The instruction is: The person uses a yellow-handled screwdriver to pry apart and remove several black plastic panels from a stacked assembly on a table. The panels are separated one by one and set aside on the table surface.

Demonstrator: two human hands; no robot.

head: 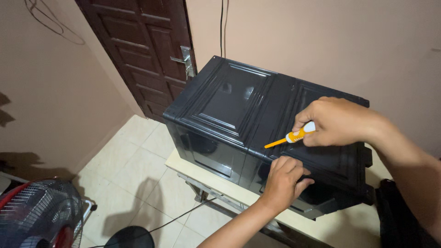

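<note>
Your right hand (337, 121) clamped the orange screwdriver (290, 137), its tip over the black metal box (229, 98) on the table (349, 227). Your left hand (285, 179) curled closed on the box's near edge, with open floor (133, 170) to the left.

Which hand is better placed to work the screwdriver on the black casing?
The right hand: it already grips the orange screwdriver, tip angled down at the black metal casing. The left hand is braced on the casing's near edge.
</note>
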